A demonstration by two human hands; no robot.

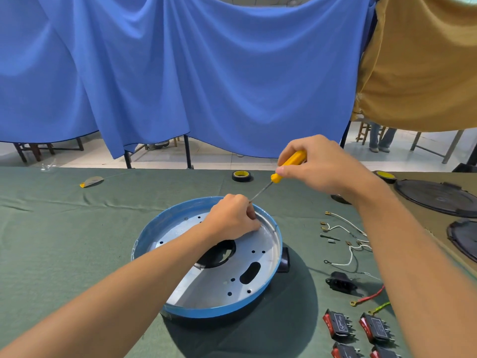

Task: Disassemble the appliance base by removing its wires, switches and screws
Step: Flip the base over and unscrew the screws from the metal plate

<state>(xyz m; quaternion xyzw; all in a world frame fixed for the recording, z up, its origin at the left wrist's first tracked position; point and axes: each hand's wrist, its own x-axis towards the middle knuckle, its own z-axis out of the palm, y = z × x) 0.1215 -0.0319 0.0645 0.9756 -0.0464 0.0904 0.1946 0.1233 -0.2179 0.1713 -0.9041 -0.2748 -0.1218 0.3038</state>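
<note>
The appliance base (pixel 222 280) sits mid-worktop (pixel 77 241); my right hand (pixel 320 164) grasps the screwdriver (pixel 290 164), left fingers (pixel 251 215) pinch its tip at the far rim, so I should push along the shaft while turning slowly.

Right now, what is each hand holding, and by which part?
Right hand grips the screwdriver by its yellow handle; left hand curls at the tip, hold unclear.

No text, number or brand is legible. The rocker switches (pixel 338 325) carry white printing on their black side faces, but the characters are too small to read. The tape roll (pixel 241 175) has a yellow inner core with dark marks, likewise unreadable.
</note>
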